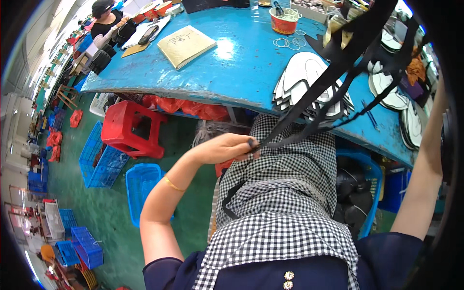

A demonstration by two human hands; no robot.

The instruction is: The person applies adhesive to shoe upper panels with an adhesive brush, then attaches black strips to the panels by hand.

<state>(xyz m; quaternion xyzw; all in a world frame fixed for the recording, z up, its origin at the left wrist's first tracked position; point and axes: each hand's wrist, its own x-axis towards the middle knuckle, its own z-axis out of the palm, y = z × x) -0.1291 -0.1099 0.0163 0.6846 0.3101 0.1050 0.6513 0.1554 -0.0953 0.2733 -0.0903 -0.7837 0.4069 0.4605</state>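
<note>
My left hand (231, 148) is closed in a pinch around the gathered ends of several long black fabric strips (309, 99), just above my lap. From there the strips fan up and to the right, over the table and past the upper right of the picture. My right forearm (425, 164) reaches up along the right rim, and its hand lies outside the visible circle. Beneath the strips, a stack of white shoe-shaped pieces with dark edges (305, 72) rests on the blue table (208, 77). More white cut pieces (386, 87) lie farther right.
A red tub (284, 21) with rubber bands stands at the back. A paper-covered pad (186, 46) lies left of it. Below are a red stool (133, 128), blue crates (99, 157) and a basket of black pieces (372, 193). Another person (106, 24) sits at the far left.
</note>
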